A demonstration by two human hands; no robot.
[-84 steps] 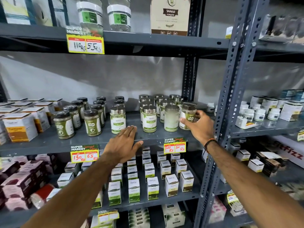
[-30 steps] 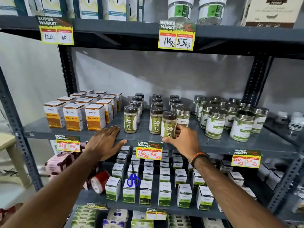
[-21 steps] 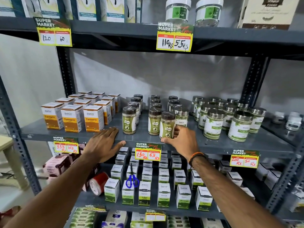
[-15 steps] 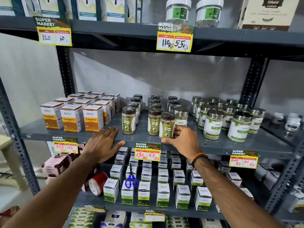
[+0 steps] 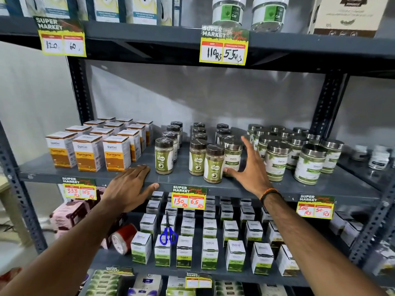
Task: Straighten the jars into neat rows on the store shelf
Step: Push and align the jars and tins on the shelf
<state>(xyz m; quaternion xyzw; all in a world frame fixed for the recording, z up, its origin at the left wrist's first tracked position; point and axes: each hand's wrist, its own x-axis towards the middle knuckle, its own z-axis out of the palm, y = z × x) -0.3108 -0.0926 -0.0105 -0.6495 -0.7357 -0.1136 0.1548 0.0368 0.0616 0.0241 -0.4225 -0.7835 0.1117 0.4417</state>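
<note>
Brown-lidded green jars stand in three lines on the grey middle shelf (image 5: pixel 181 180). The front jar of the right line (image 5: pixel 214 164) sits forward of its neighbours, close to the shelf edge. Just behind it stands a silver-lidded jar (image 5: pixel 232 157). My right hand (image 5: pixel 249 167) is spread open beside these two, thumb near the base of the silver-lidded jar, gripping nothing. My left hand (image 5: pixel 130 185) lies flat on the shelf's front edge, left of the leftmost front jar (image 5: pixel 164 155). A cluster of bigger silver-lidded jars (image 5: pixel 275 161) fills the right part of the shelf.
Orange turmeric boxes (image 5: pixel 89 152) occupy the shelf's left part. Price tags (image 5: pixel 189 199) hang from the shelf edge. Below, white and green boxes (image 5: pixel 209 253) stand in rows with blue scissors (image 5: pixel 168 233) on one. An upright post (image 5: pixel 327 101) stands at the right.
My right hand has let go of the forward brown-lidded jar and opened, moving right and up beside the silver-lidded jar. The left hand has stayed on the shelf edge.
</note>
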